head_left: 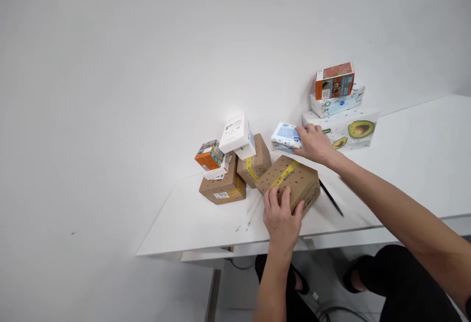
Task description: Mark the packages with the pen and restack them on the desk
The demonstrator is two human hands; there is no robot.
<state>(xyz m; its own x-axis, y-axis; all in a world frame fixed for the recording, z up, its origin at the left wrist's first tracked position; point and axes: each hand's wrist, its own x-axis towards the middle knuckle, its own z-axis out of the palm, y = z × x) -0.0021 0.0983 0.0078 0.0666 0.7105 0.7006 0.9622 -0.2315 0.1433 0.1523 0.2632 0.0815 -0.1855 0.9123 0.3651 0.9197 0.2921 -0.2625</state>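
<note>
My right hand (314, 143) is closed on the right end of a white and blue tissue pack (285, 135), near the wall and beside the avocado-print box (358, 128). Below it, my left hand (281, 219) grips the near side of a brown cardboard box (290, 175) with dotted holes and yellow tape. Its fingers lie over the top edge, with the thumb at the side. The palm side of each hand is hidden. A black pen-like stick (331, 198) lies just right of this cardboard box.
To the left, a brown box (224, 188) bears a small orange box (209, 155) and a white one. Another taped box (259, 160) has white boxes (235, 133) leaning on it. An orange carton (334, 81) tops the right stack. The white table (176, 229) meets the wall.
</note>
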